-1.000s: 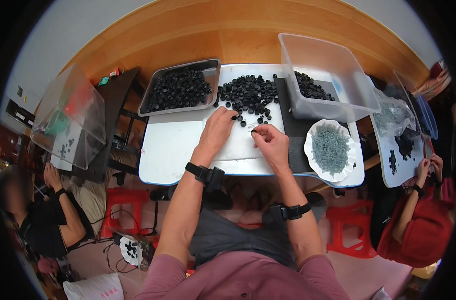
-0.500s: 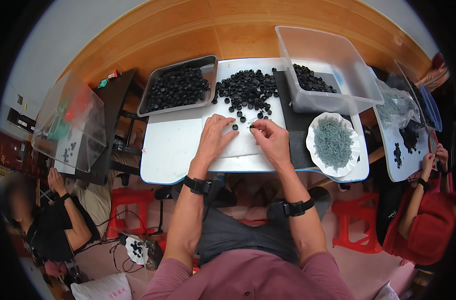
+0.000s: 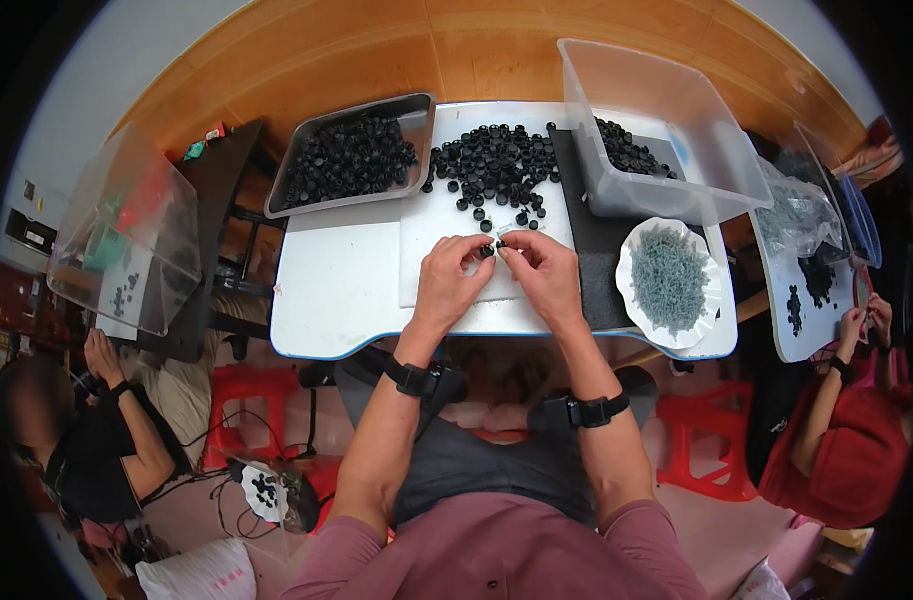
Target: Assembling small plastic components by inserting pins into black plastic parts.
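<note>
My left hand (image 3: 449, 285) pinches a small round black cap (image 3: 487, 251) between thumb and fingertips. Close beside it, my right hand (image 3: 549, 275) is closed on a tiny dark piece (image 3: 503, 244) whose kind I cannot make out. The fingertips of both hands nearly meet over a white board (image 3: 427, 262) on the white table (image 3: 337, 285). Beyond the hands, a heap of loose black caps (image 3: 497, 165) spreads across the board, with a few single caps lying nearest to my fingers.
A tray (image 3: 432, 140) of black caps stands left of the heap. To the right are a large translucent bin (image 3: 677, 105) with caps and a scalloped white plate (image 3: 714, 300) of thin grey-green pieces (image 3: 667, 280) on a dark mat (image 3: 599, 270). People sit at tables on both sides.
My hands have come together. The black cap that stood on the board by my left fingertips is now in my left hand, next to the piece in my right.
</note>
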A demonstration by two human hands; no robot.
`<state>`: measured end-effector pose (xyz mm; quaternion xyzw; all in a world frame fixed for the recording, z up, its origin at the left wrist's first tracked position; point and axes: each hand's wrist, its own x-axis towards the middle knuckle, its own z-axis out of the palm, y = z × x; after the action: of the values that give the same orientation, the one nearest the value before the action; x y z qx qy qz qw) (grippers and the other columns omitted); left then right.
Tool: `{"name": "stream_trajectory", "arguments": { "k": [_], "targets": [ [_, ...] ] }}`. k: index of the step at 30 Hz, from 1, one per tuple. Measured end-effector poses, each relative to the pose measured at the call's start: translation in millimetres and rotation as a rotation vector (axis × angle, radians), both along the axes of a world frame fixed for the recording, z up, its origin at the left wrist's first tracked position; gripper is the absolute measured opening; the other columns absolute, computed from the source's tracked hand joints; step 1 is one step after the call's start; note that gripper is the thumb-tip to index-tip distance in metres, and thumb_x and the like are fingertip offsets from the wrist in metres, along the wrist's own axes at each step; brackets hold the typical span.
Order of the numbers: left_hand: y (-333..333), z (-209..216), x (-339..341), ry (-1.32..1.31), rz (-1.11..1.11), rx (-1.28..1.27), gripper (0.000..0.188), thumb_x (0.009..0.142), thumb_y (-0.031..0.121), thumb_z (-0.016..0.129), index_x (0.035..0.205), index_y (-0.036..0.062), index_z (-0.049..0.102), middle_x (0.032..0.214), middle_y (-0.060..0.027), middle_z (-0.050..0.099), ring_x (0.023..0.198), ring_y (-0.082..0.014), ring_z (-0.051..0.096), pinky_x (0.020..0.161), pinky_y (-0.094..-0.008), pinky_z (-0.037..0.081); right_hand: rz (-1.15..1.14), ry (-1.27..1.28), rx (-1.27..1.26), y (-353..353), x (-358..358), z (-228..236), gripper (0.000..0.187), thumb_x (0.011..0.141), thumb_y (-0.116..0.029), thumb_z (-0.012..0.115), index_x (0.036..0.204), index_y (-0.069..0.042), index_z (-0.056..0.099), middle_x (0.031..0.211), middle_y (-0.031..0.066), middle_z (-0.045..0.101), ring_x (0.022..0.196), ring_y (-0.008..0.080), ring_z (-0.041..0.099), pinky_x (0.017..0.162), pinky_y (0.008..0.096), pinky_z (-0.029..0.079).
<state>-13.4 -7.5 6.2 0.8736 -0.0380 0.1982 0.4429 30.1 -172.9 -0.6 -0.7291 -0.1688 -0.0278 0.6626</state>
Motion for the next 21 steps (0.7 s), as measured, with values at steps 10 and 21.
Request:
{"name": "stream_trajectory", "arguments": {
  "k": [10,21],
  "targets": [
    [3.1,2.8,-1.5,0.021,-0.042,0.003,0.030,0.086,0.011,0.075,0.115,0.0048,0.074,0.088,-0.0087,0.069,0.079,-0.0196,0.062,0.074,-0.0312,0.052,0.024,-0.105,-0.119,0.5,-1.2,4.4,0.020,0.086,-0.006,0.075,0.105,-0.002,0.076,0.090,0.0093,0.074,0.065,0.0131,0.064,0.060,0.0266,0.051],
    [2.4,-1.9,-1.2,-0.007,-0.036,-0.032,0.032,0.085,0.012,0.076,0.115,0.0052,0.073,0.090,-0.0092,0.070,0.080,-0.0216,0.063,0.073,-0.0332,0.054,0.042,-0.147,-0.153,0.1,-1.8,7.5,0.020,0.085,-0.004,0.075,0.105,-0.002,0.076,0.091,0.0108,0.074,0.070,0.0181,0.068,0.063,0.0294,0.054]
  ]
}}
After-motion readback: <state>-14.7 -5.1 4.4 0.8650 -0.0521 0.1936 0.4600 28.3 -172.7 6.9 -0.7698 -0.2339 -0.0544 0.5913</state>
